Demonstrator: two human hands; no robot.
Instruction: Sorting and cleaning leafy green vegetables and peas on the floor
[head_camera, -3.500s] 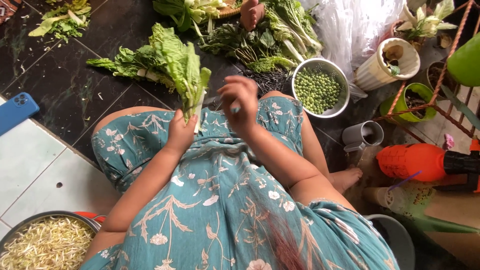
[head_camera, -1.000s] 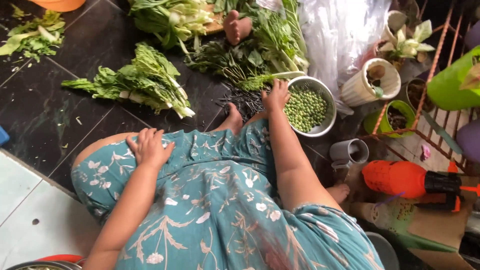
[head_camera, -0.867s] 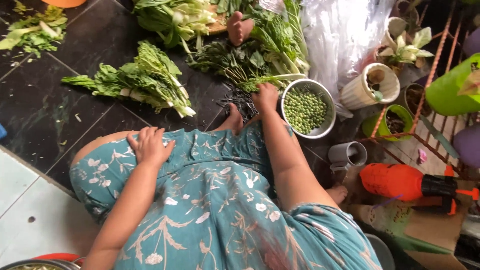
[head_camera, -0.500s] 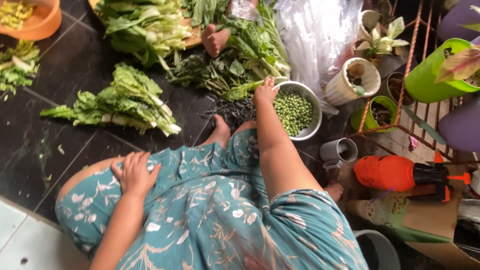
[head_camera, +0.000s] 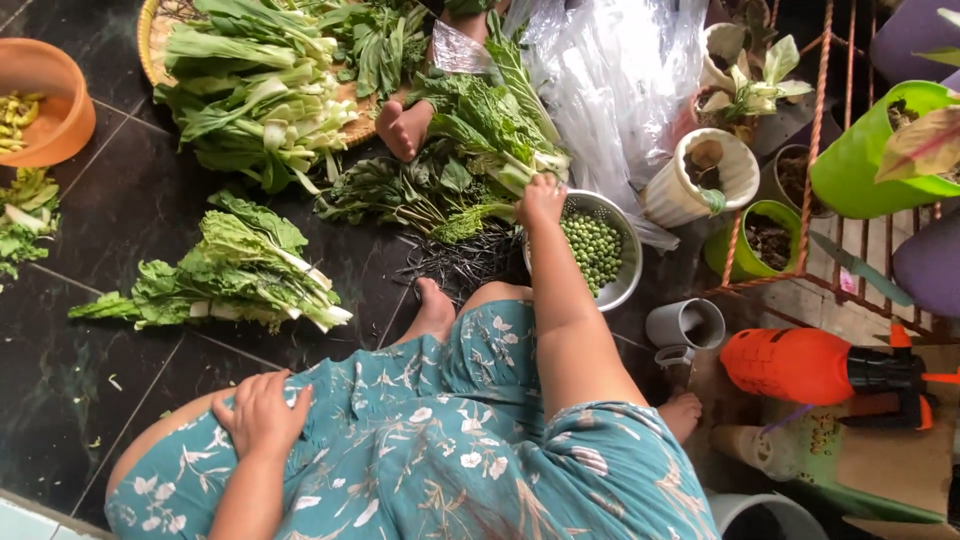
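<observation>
Hand at the pea bowl
Right hand (head_camera: 541, 199) grips leafy green stalks (head_camera: 500, 130) beside round metal colander (head_camera: 628, 268) holding green peas (head_camera: 594, 247); left hand (head_camera: 262, 412) lies spread flat on knee.

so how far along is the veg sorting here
Done, it seems: shelled peas fill the metal bowl, and a trimmed bunch of greens lies apart on the floor. In hand: the right hand reaches into the leafy pile by the bowl; the left hand rests on the knee. Left: the heap on the woven tray.
</observation>
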